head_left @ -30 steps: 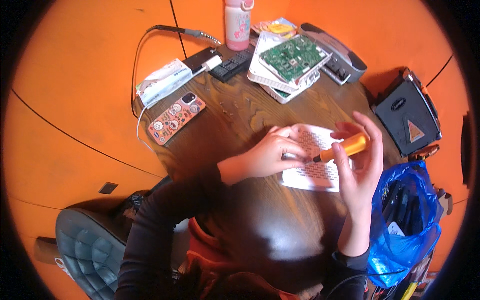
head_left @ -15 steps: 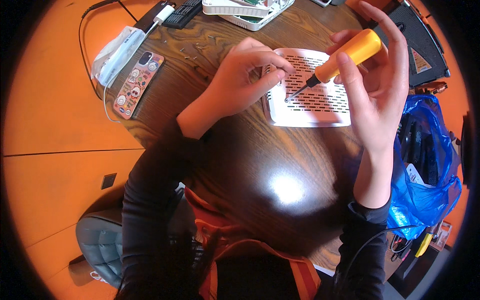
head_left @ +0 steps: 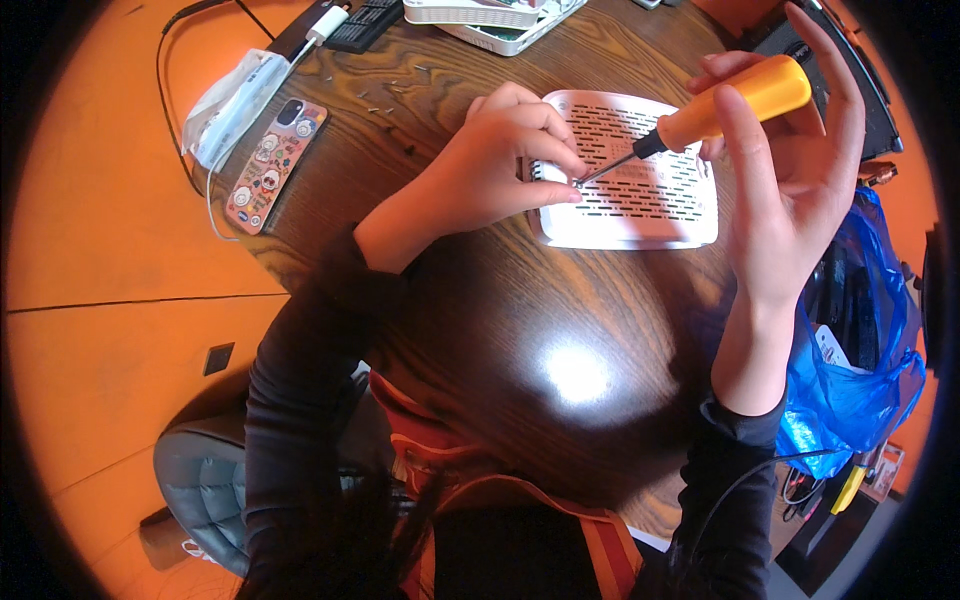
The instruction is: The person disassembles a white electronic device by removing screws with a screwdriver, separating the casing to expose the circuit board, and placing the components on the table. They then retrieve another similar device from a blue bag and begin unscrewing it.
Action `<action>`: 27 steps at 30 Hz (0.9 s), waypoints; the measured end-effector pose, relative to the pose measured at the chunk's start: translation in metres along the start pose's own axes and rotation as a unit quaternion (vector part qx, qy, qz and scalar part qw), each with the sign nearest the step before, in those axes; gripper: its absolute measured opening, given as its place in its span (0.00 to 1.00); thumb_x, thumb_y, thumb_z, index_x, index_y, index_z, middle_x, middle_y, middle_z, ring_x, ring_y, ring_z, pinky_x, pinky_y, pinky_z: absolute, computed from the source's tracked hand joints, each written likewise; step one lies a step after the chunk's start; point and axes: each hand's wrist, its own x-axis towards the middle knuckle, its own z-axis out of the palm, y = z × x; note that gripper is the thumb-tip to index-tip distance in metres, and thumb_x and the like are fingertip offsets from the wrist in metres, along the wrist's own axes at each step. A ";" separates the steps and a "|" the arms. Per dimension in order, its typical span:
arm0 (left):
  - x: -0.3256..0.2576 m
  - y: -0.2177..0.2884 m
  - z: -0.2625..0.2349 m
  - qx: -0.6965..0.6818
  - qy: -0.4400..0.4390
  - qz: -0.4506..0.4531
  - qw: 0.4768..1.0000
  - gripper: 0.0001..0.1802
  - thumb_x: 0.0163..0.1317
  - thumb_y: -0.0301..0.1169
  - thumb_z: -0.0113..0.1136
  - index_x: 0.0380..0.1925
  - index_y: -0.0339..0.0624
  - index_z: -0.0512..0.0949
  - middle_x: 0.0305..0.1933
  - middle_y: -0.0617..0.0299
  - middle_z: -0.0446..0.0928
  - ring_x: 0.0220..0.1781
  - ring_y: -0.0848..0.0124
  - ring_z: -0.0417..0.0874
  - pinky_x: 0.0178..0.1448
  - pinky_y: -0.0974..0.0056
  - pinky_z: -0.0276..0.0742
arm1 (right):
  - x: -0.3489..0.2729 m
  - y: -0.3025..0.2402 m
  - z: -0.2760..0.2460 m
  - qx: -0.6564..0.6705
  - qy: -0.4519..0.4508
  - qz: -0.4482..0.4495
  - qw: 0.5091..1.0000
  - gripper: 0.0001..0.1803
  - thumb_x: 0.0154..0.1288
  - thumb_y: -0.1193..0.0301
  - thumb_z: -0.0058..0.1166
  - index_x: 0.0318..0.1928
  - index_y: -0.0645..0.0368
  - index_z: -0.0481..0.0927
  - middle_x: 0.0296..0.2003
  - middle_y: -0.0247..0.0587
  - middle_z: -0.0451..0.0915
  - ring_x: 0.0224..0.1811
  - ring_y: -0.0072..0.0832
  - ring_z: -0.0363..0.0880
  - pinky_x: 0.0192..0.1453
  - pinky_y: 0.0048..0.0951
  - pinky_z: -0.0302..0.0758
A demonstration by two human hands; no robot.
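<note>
A white slotted plastic housing, flat with rounded corners, lies on the wooden table. In my right hand is a screwdriver with a yellow handle, held tilted, its shaft pointing down and left. My left hand is at the housing's left edge, thumb and forefinger closing round the screwdriver's tip. Whether a screw sits between those fingertips is too small to tell. Several small screws lie loose on the table beyond my left hand.
A phone in a patterned case and a plastic-wrapped packet lie at the left. White casings with green boards stand at the far edge. On the right hang a blue plastic bag and, farther back, a dark boxy device.
The screwdriver and my right hand have shifted right and slightly up, its tip lifting from the housing. My left thumb and forefinger have come to that tip.
</note>
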 end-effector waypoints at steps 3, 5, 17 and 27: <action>0.000 -0.004 0.000 -0.011 0.019 -0.006 1.000 0.08 0.44 0.34 0.68 0.25 0.48 0.81 0.33 0.71 0.76 0.46 0.69 0.68 0.53 0.64 0.60 | -0.004 0.002 -0.006 -0.008 0.015 0.023 1.000 0.26 0.62 0.76 0.49 0.60 0.62 0.60 0.40 0.50 0.77 0.40 0.33 0.79 0.37 0.26 0.77; -0.002 -0.009 -0.004 0.078 0.060 -0.006 0.995 0.06 0.45 0.34 0.67 0.25 0.48 0.81 0.32 0.71 0.76 0.46 0.69 0.69 0.54 0.62 0.59 | -0.004 0.004 -0.007 -0.010 0.044 -0.005 0.999 0.26 0.63 0.76 0.48 0.60 0.60 0.59 0.42 0.51 0.77 0.42 0.36 0.79 0.35 0.24 0.76; -0.023 -0.066 -0.028 0.325 0.198 -0.290 0.878 0.04 0.47 0.33 0.63 0.26 0.51 0.84 0.34 0.66 0.77 0.46 0.62 0.69 0.49 0.56 0.58 | -0.004 -0.001 -0.009 -0.015 0.077 -0.018 0.997 0.26 0.63 0.74 0.50 0.60 0.59 0.59 0.45 0.52 0.76 0.45 0.37 0.79 0.41 0.26 0.78; -0.012 -0.061 -0.028 0.326 0.222 -0.228 0.890 0.12 0.48 0.34 0.65 0.35 0.48 0.82 0.36 0.63 0.78 0.41 0.64 0.74 0.43 0.61 0.69 | -0.001 0.005 -0.023 -0.102 0.136 -0.046 0.984 0.21 0.62 0.71 0.52 0.55 0.60 0.67 0.45 0.51 0.77 0.44 0.38 0.79 0.50 0.35 0.76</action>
